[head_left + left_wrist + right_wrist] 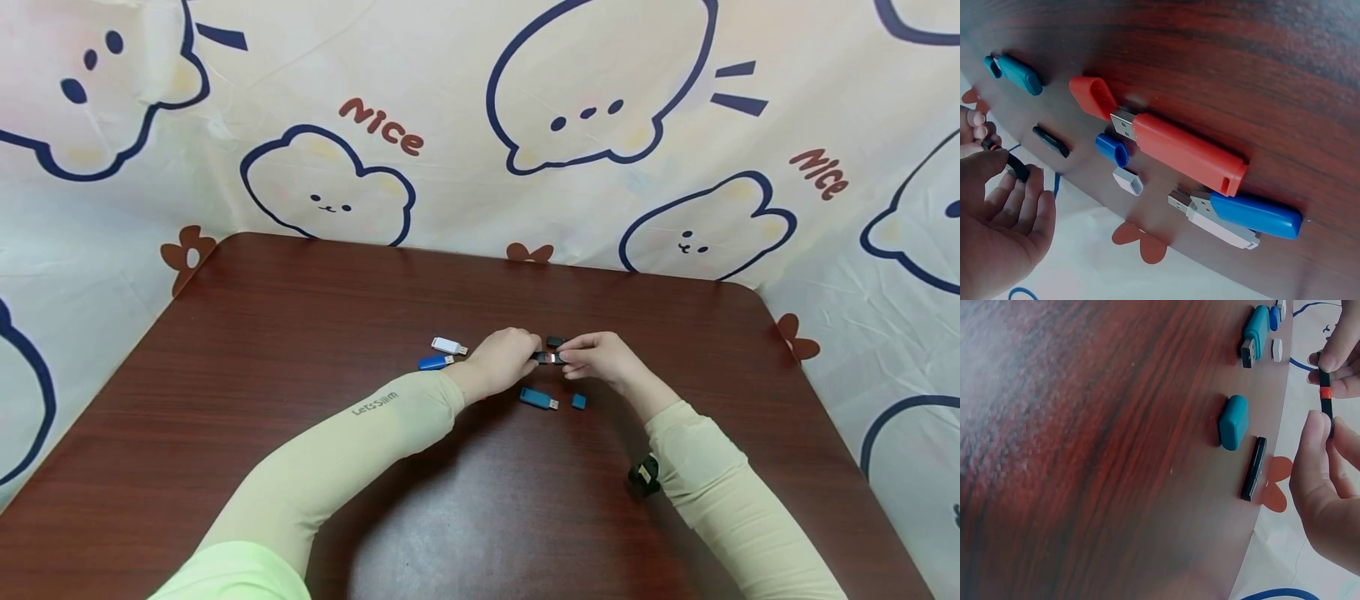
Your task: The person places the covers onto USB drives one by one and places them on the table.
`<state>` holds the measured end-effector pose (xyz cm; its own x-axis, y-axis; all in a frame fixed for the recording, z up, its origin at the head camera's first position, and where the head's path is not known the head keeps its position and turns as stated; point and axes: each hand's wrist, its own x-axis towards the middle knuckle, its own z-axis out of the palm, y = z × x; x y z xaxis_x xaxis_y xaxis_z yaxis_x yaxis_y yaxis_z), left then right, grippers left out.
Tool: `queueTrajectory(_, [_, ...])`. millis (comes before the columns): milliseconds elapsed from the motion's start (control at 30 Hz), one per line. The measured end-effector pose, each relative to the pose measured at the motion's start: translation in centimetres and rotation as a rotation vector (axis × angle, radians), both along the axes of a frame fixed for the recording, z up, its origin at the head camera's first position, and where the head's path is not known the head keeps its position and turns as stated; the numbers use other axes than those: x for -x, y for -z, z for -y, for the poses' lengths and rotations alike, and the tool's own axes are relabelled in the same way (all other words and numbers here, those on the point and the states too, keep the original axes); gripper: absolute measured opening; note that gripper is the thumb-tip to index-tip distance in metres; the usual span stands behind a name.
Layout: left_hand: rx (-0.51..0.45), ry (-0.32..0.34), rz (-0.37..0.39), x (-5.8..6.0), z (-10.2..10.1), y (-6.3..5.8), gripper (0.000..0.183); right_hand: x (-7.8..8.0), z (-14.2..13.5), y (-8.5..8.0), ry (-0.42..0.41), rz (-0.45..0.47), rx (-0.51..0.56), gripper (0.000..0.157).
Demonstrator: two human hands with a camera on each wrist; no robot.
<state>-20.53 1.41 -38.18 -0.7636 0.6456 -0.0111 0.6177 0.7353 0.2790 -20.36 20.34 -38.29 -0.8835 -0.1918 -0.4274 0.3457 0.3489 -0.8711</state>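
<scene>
My left hand (504,358) grips one end of a slim black USB stick (542,358) with an orange-red band near its middle. My right hand (600,358) pinches the other end between thumb and fingers; whether that end is a separate cap I cannot tell. In the right wrist view the stick (1326,392) runs straight between both hands' fingertips. Just beyond it on the table lies a thin black piece (1254,469). Nearer the body are a teal USB stick (537,398), its metal plug bare, and a teal cap (578,402).
In the left wrist view lie a red USB stick (1185,150) with a red cap (1092,97) by its plug, a blue cap (1112,149) and a white cap (1127,180). A white USB stick (447,345) and a blue one (435,362) sit left on the brown table (337,308).
</scene>
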Motion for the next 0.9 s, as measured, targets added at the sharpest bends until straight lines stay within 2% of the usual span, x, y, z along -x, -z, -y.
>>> queueTrajectory(900, [-0.031,0.023,-0.063,-0.30,-0.20,-0.11,0.016,-0.19,0.57,-0.10,0.033,0.012,0.039,0.035])
